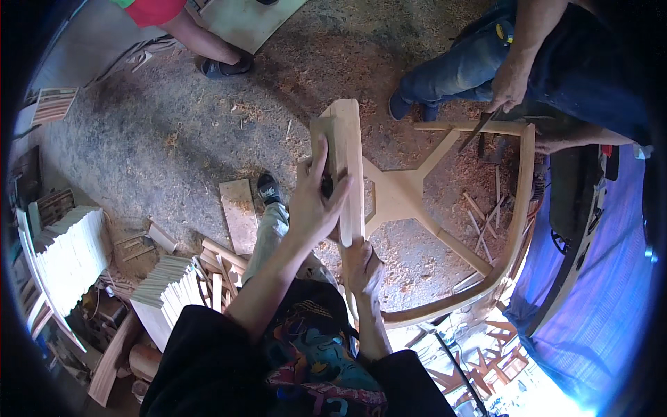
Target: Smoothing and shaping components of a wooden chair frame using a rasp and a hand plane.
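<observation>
A pale curved wooden frame (526, 160) with an X-shaped brace (399, 193) inside it stands in front of me. Its near side, a thick straight wooden bar (353, 149), points away from me. My left hand (313, 201) is closed around a long, darker wooden block (324, 142) lying along the bar's left face. The hand hides much of this block, so its exact kind is unclear. Lower down, my right hand (365, 267) wraps around the near end of the bar.
At the right, a co-worker's hand (511, 87) holds a thin dark tool (479, 131) by the frame's far corner. Another person's leg (208, 43) is at upper left. Stacked wood strips (73, 257) stand left; shavings and offcuts litter the floor (187, 132). A blue sheet (590, 278) hangs right.
</observation>
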Demonstrator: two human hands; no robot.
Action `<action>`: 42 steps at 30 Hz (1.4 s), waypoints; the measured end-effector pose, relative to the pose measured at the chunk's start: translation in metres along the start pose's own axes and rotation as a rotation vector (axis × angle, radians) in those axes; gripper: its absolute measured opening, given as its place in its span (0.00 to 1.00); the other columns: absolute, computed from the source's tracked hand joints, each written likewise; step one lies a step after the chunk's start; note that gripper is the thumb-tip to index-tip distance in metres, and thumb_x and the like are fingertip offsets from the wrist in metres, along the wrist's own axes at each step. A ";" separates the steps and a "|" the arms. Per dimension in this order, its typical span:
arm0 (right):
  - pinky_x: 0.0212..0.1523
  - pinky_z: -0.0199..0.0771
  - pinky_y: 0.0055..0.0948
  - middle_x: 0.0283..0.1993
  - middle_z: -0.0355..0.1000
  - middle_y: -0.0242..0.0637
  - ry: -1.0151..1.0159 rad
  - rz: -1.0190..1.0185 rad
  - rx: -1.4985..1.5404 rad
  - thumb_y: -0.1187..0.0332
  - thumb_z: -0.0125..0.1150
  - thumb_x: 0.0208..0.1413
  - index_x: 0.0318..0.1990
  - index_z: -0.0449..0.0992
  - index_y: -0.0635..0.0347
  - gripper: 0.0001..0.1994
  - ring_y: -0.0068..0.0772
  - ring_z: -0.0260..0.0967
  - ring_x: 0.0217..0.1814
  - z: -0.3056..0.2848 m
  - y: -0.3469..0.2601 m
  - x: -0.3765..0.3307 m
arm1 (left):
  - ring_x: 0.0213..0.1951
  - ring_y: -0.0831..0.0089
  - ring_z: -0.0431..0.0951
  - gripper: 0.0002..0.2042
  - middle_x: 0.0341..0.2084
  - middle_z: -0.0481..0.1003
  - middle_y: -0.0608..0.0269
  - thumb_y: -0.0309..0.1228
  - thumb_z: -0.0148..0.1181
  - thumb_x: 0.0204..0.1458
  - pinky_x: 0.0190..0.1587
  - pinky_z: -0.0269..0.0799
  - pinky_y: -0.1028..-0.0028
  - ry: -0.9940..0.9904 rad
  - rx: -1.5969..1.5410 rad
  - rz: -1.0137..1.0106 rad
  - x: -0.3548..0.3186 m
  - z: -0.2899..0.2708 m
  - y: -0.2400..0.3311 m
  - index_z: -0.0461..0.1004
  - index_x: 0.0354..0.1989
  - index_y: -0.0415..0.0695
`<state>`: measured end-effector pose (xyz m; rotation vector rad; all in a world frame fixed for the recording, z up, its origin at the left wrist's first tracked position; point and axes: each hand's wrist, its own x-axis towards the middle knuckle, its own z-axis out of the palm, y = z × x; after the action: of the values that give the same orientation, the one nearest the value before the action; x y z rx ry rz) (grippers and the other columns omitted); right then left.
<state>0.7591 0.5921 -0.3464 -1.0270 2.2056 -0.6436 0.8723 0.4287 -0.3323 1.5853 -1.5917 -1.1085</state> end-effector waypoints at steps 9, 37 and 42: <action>0.22 0.69 0.43 0.24 0.72 0.56 -0.062 0.020 0.009 0.60 0.44 0.64 0.37 0.78 0.61 0.17 0.55 0.72 0.25 -0.004 0.001 0.002 | 0.34 0.50 0.75 0.38 0.38 0.66 0.39 0.47 0.57 0.53 0.36 0.73 0.63 0.049 0.007 0.071 0.042 -0.002 -0.017 0.48 0.68 0.45; 0.25 0.71 0.46 0.25 0.72 0.52 -0.030 0.021 -0.059 0.58 0.45 0.63 0.36 0.76 0.57 0.15 0.55 0.71 0.26 -0.003 -0.001 0.001 | 0.45 0.58 0.72 0.36 0.44 0.66 0.43 0.41 0.57 0.55 0.48 0.68 0.68 -0.042 -0.114 -0.079 0.033 0.001 -0.002 0.46 0.67 0.39; 0.26 0.72 0.45 0.25 0.73 0.51 0.005 -0.091 -0.094 0.58 0.45 0.63 0.37 0.77 0.56 0.15 0.54 0.72 0.26 -0.009 -0.012 0.003 | 0.53 0.61 0.68 0.36 0.53 0.63 0.42 0.40 0.56 0.56 0.53 0.66 0.67 -0.078 -0.331 0.019 0.071 -0.004 0.004 0.45 0.67 0.37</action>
<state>0.7571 0.5844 -0.3335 -1.1806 2.2223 -0.5871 0.8689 0.3579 -0.3361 1.3200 -1.3824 -1.3590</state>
